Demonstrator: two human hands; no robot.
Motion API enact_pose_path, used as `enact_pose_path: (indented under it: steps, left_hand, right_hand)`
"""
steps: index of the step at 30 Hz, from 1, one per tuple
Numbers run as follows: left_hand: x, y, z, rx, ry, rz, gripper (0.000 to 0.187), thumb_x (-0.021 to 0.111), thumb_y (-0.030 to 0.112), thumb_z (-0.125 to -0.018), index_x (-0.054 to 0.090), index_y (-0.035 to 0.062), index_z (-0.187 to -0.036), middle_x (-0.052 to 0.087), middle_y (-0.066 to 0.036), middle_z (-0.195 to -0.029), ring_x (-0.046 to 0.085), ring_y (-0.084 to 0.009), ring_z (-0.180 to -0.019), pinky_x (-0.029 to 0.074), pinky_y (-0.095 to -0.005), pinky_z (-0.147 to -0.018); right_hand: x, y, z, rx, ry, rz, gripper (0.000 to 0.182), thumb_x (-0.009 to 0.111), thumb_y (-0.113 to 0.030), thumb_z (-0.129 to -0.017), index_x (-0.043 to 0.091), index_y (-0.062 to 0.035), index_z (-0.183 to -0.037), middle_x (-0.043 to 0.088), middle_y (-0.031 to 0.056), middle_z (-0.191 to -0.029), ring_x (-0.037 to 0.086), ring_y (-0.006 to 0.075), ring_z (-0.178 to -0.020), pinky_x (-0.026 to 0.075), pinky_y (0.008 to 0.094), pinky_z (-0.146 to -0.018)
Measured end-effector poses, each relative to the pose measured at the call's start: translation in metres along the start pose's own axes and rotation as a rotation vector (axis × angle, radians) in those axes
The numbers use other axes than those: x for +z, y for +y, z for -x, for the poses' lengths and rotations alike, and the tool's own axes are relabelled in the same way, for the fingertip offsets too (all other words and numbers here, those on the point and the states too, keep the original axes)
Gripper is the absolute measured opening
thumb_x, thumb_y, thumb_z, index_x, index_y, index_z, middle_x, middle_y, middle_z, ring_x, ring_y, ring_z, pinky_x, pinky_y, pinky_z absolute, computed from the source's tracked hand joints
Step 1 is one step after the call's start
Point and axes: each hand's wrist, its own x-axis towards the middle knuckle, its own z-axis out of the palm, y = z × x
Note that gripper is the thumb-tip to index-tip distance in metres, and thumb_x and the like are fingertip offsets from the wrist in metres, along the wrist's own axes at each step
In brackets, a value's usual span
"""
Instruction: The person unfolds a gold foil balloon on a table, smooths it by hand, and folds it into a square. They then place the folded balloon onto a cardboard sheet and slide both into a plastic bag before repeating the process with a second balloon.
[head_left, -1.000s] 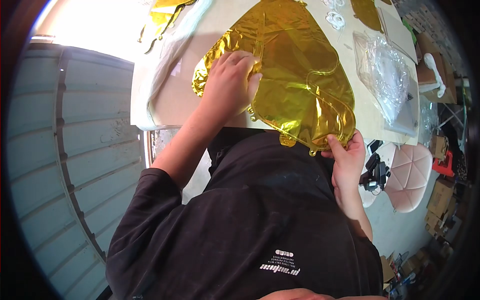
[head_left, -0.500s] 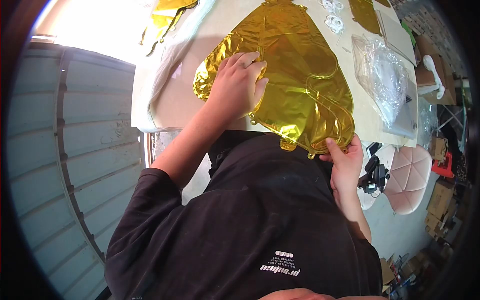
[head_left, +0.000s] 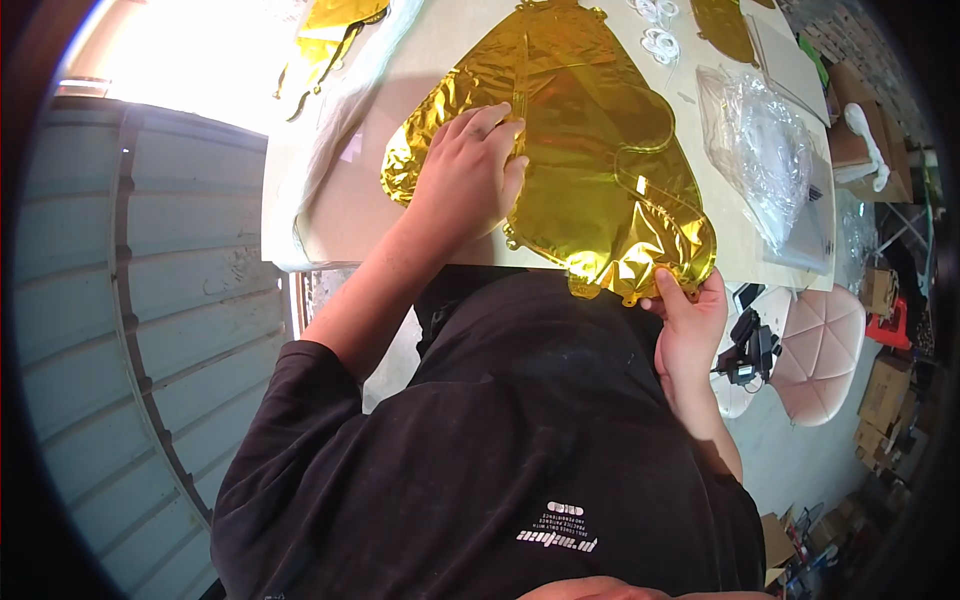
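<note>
A large deflated gold foil balloon [head_left: 600, 150] lies spread on the pale table [head_left: 350, 200]. My left hand [head_left: 465, 175] rests palm down on its left part, with the fingertips at a raised seam. My right hand [head_left: 688, 322] pinches the balloon's crumpled near edge where it hangs over the table's front edge. My black shirt [head_left: 500, 450] fills the lower part of the view.
A clear plastic bag [head_left: 765, 150] lies on the table to the right of the balloon. White rings [head_left: 657, 40] and more gold foil pieces [head_left: 330, 30] sit at the far side. A pink chair [head_left: 820, 350] and cardboard boxes [head_left: 880, 395] stand at the right. A ribbed grey wall [head_left: 130, 300] runs along the left.
My right hand has pushed the balloon's near edge up, and the foil there is more crumpled. My left hand has shifted slightly left on the foil.
</note>
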Motion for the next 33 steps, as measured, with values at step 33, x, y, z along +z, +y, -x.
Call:
enact_pose_path:
  steps: [33]
  left_hand:
    - [0.009, 0.006, -0.001, 0.175, -0.036, 0.069, 0.035, 0.075, 0.019, -0.097, 0.076, 0.0062, -0.129, 0.063, -0.014, -0.151, 0.056, -0.0329, -0.145, 0.044, -0.0485, -0.121]
  right_hand:
    - [0.001, -0.005, -0.004, 0.044, 0.020, 0.008, 0.030, 0.074, -0.002, -0.103, 0.065, -0.0029, -0.131, 0.078, 0.0073, -0.116, 0.076, 0.0125, -0.090, 0.064, 0.0255, -0.064]
